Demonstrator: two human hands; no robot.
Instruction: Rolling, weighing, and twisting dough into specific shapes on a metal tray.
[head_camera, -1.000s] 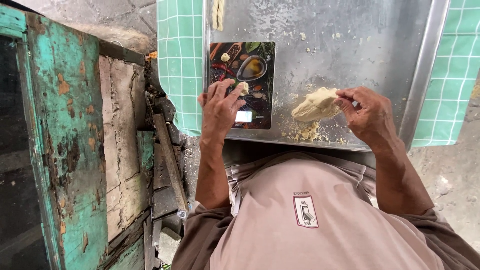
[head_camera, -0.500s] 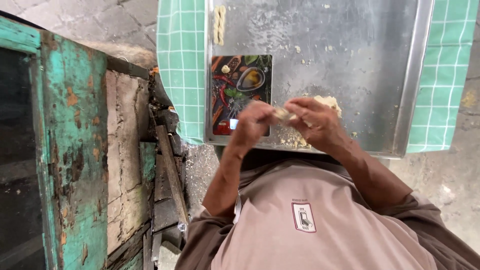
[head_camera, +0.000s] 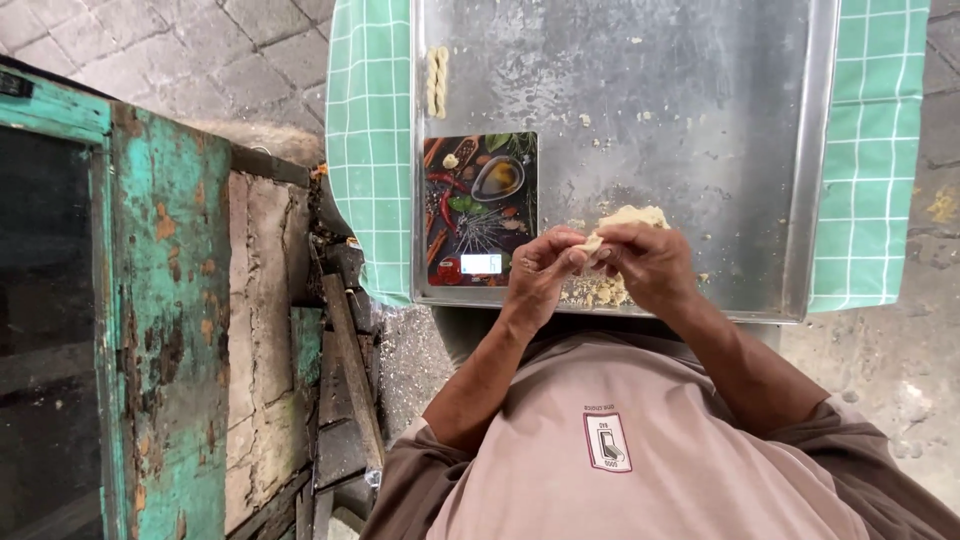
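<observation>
Soft, even daylight fills the scene, bright without harsh sun. The large square steel tray (head_camera: 700, 90) gives a dull grey sheen across its scratched floor rather than sharp glare, with a brighter streak along its right rim. Shadows are faint: a weak one lies just below the tray's near edge. Left of the tray, the dark opening in the peeling turquoise wooden door (head_camera: 150, 300) falls to near black. Focus is crisp at the centre; the fingers (head_camera: 575, 250) show slight motion blur. Straight lines bow at the frame edges.
</observation>
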